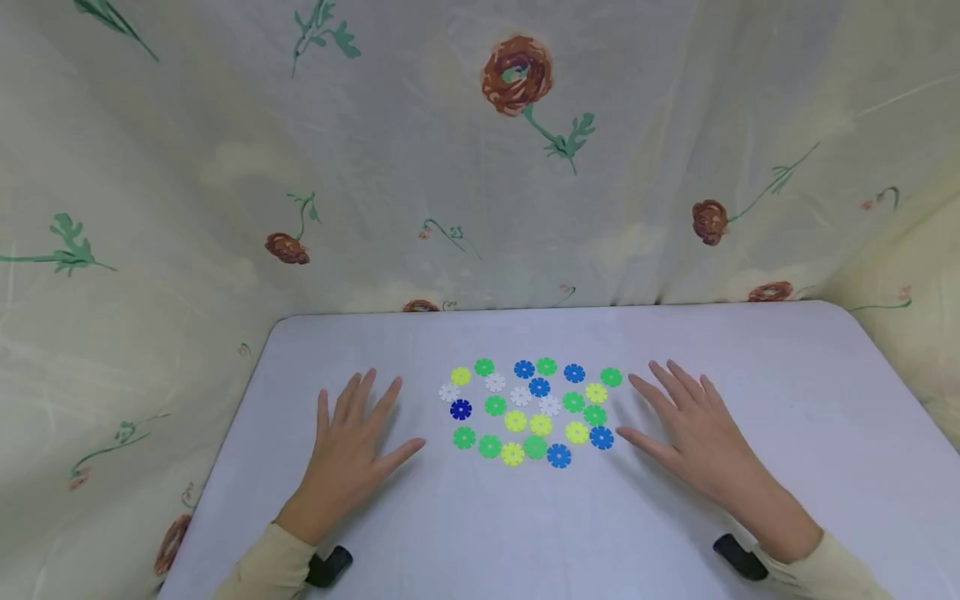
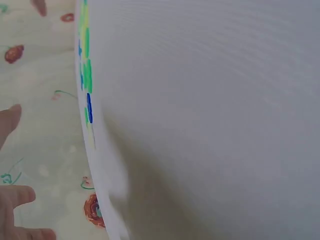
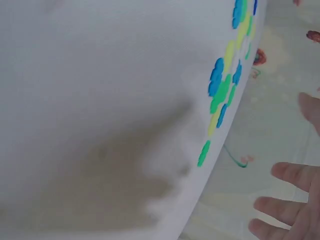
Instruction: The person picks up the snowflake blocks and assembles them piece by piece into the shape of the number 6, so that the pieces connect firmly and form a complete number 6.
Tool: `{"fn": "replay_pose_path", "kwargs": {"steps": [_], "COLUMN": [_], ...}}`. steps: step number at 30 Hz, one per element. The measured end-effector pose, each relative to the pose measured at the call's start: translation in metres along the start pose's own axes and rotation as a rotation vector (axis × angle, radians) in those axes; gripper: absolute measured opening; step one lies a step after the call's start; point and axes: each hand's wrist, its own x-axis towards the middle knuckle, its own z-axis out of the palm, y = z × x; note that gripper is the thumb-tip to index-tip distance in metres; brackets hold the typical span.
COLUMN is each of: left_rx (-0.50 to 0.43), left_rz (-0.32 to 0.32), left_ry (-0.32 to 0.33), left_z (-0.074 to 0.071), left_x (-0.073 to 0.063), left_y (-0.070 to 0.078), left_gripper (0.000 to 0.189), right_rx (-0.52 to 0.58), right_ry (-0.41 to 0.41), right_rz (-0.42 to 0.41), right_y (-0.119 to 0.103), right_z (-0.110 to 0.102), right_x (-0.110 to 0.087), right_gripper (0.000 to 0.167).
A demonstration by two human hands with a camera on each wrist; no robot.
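Note:
Several flat, notched plastic discs lie spread in a loose group mid-table, in green, yellow, white and blue. Among them are a dark blue disc (image 1: 461, 409) at the left, a yellow disc (image 1: 541, 425) in the middle and a blue disc (image 1: 602, 437) at the lower right. To the left of the group my left hand (image 1: 348, 450) hovers with fingers spread, holding nothing. On the other side my right hand (image 1: 693, 442) is likewise spread and empty, its fingertips close to the green disc (image 1: 611, 377). Both wrist views show fingers apart and shadows on the table.
The discs lie on a white table (image 1: 450, 533) with rounded far corners. Behind and beside it hangs a pale curtain (image 1: 390, 125) printed with brown flowers. A black wrist device (image 1: 328, 567) sits at the left wrist, another black device (image 1: 740, 557) at the right.

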Motion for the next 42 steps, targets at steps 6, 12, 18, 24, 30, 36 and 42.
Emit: {"fn": "replay_pose_path", "kwargs": {"steps": [6,12,18,24,30,36,42], "left_rx": [-0.134,-0.321,-0.458,-0.514,-0.544,-0.597,-0.590], "left_rz": [0.052,0.048,0.019,0.003,-0.003,-0.005,-0.038], "left_ry": [0.020,-0.078,-0.225,-0.278,-0.291,-0.289,-0.274], "left_z": [0.006,0.012,0.019,0.025,0.030,0.038,0.037], "left_x": [0.013,0.026,0.035,0.040,0.043,0.044,0.041], "left_y": [0.013,0.032,0.044,0.046,0.047,0.047,0.048], "left_gripper": [0.072,0.039,0.024,0.023,0.020,0.017,0.023], "right_rx": [0.085,0.171,0.243,0.247,0.284,0.359,0.389], "right_ry": [-0.042,-0.100,-0.153,-0.251,-0.299,-0.315,-0.306], "right_rz": [0.029,0.056,0.018,0.019,0.050,0.083,0.076], "right_y": [-0.016,-0.026,-0.034,-0.043,-0.043,-0.040,-0.040], "right_z": [-0.001,0.008,0.021,0.029,0.034,0.036,0.041], "right_x": [0.011,0.021,0.034,0.045,0.049,0.048,0.055], "right_gripper": [0.061,0.049,0.035,0.031,0.025,0.021,0.022]}}
